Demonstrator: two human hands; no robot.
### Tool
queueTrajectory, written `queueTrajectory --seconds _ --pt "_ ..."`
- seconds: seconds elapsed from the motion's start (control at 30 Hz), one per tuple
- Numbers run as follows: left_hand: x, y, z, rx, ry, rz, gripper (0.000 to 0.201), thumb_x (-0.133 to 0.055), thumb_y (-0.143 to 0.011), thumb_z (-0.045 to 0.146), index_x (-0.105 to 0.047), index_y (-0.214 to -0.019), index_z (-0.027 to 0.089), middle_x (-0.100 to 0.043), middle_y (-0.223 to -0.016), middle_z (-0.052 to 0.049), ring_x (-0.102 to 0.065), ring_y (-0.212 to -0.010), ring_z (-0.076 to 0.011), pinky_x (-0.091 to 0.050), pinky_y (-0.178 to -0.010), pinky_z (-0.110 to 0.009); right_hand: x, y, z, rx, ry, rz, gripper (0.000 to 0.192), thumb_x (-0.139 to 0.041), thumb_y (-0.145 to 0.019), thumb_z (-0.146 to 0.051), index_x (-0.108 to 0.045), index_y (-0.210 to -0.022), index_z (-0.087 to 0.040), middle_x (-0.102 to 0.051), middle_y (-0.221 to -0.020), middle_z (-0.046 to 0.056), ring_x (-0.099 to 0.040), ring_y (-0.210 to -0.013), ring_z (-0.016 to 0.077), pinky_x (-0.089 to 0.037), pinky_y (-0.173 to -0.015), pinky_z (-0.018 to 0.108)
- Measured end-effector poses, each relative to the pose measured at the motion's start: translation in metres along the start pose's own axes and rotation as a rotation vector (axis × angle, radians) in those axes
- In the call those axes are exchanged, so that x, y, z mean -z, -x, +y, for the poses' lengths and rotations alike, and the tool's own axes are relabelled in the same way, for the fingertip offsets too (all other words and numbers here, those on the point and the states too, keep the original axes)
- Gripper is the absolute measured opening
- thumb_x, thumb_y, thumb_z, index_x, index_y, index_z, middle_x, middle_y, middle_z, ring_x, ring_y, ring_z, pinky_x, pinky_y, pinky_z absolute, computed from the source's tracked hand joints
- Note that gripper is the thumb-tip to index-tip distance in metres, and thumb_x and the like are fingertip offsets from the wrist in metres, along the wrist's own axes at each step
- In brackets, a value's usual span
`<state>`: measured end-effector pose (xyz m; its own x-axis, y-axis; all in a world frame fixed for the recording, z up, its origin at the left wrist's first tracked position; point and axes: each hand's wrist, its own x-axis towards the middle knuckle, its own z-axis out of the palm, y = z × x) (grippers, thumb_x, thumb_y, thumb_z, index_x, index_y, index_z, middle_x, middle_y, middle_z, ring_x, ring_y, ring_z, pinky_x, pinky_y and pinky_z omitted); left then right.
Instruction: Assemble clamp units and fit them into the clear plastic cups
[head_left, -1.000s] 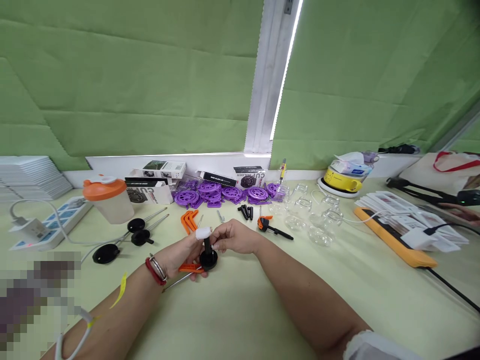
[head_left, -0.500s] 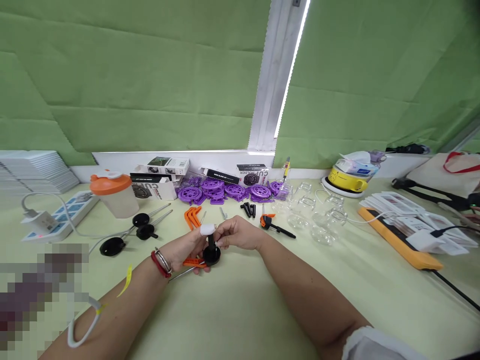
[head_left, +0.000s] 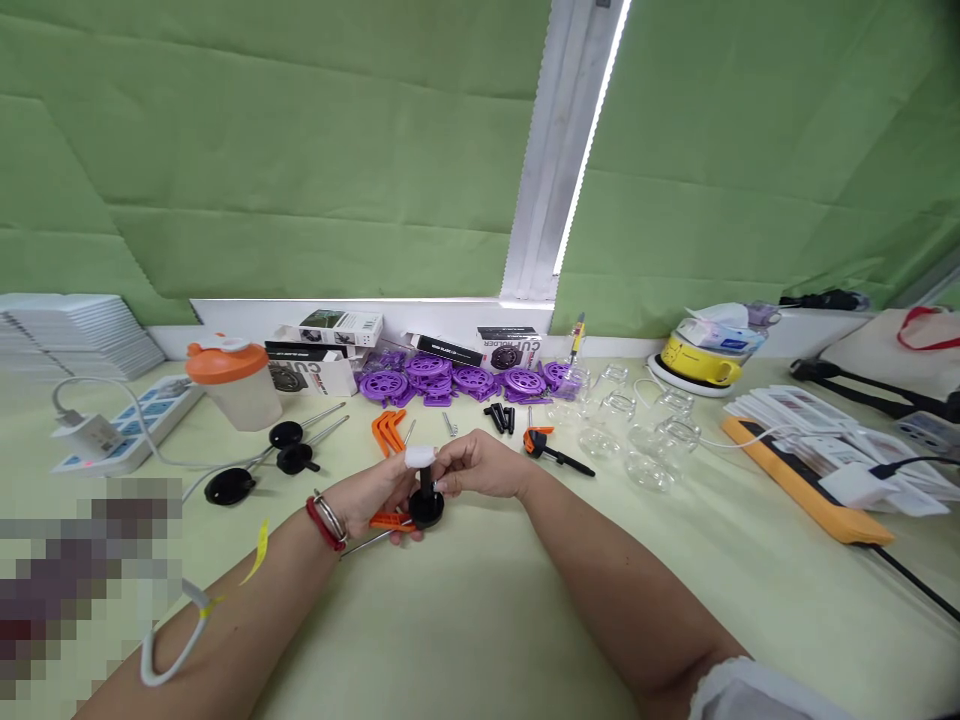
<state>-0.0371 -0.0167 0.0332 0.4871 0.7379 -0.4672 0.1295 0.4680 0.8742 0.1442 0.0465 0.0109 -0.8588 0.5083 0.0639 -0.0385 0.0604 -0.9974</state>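
Observation:
My left hand [head_left: 381, 497] is closed round a black round part [head_left: 427, 510] with an upright black post. An orange bracket-shaped piece [head_left: 390, 521] and a thin metal rod [head_left: 366, 544] stick out of the same grip. A white cap or wrap [head_left: 420, 457] shows at the post's top; whether it sits on the thumb or the post I cannot tell. Against the post, my right hand [head_left: 476, 465] pinches with thumb and fingertips; what lies between them is too small to make out. Beyond the hands lie orange bent handles [head_left: 388, 432] and screws [head_left: 450, 424].
Black discs on metal rods [head_left: 296, 457] lie left, near a shaker bottle [head_left: 236, 385]. Purple wheel-shaped parts [head_left: 427, 372] and boxes [head_left: 311, 375] line the back. Short black pieces [head_left: 500, 417], a black-and-orange handle [head_left: 559, 455], clear glass vessels [head_left: 649, 470] and an orange power strip [head_left: 810, 490] are to the right.
The whole view has shifted slightly. Both hands keep nearly the same pose on the black part, with no clear change in their grip.

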Motion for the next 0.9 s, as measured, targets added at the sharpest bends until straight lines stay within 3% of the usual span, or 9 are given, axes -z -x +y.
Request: queueTrajectory --seconds 0.47,0.63,0.7,0.8,0.9 --pt "0.005 0.002 0.0 0.012 0.004 -0.065 0.066 -0.039 -0.068 0.077 -0.049 -0.099 0.019 -0.059 -0.076 -0.005 -0.06 -0.058 -0.0188 -0.038 -0.038 -0.022 -0.002 -0.002 0.002 0.024 -0.051 0.037 0.032 -0.077 -0.063 -0.036 -0.067 -0.079 -0.01 -0.062 -0.068 0.002 -0.056 -0.061 0.0105 -0.048 -0.065 0.028" --pt "0.002 0.008 0.004 -0.014 0.042 -0.06 0.064 -0.043 -0.066 0.075 -0.049 -0.096 0.019 -0.058 -0.082 -0.005 -0.061 -0.067 -0.0207 -0.043 -0.045 -0.026 -0.009 -0.004 -0.006 0.019 -0.034 0.133 0.036 -0.079 -0.06 -0.038 -0.065 -0.081 -0.012 -0.063 -0.069 0.001 -0.058 -0.059 0.0107 -0.05 -0.063 0.028" --pt "-0.002 0.012 0.008 -0.079 0.067 0.018 0.061 -0.044 -0.068 0.074 -0.048 -0.098 0.021 -0.057 -0.086 -0.005 -0.061 -0.071 -0.0214 -0.047 -0.05 -0.029 -0.013 -0.004 -0.013 0.023 0.01 0.281 0.036 -0.078 -0.06 -0.041 -0.063 -0.078 -0.013 -0.061 -0.063 -0.001 -0.054 -0.053 0.0086 -0.047 -0.054 0.024" --pt "-0.011 0.017 0.013 -0.317 0.019 0.221 0.059 -0.044 -0.072 0.068 -0.045 -0.111 0.023 -0.056 -0.096 -0.006 -0.059 -0.083 -0.0232 -0.051 -0.063 -0.035 -0.02 -0.003 -0.028 -0.041 0.027 0.461 0.04 -0.069 -0.068 -0.052 -0.058 -0.068 -0.014 -0.053 -0.049 -0.004 -0.045 -0.04 0.0061 -0.036 -0.04 0.019" --pt "-0.02 0.017 0.01 -0.611 -0.333 0.452 0.068 -0.058 -0.071 0.056 -0.036 -0.126 0.023 -0.05 -0.115 -0.01 -0.052 -0.105 -0.027 -0.046 -0.086 -0.042 -0.029 0.001 -0.04 -0.117 -0.103 0.357 0.046 -0.062 -0.071 -0.059 -0.056 -0.065 -0.014 -0.054 -0.049 -0.002 -0.041 -0.036 0.0059 -0.029 -0.035 0.02"
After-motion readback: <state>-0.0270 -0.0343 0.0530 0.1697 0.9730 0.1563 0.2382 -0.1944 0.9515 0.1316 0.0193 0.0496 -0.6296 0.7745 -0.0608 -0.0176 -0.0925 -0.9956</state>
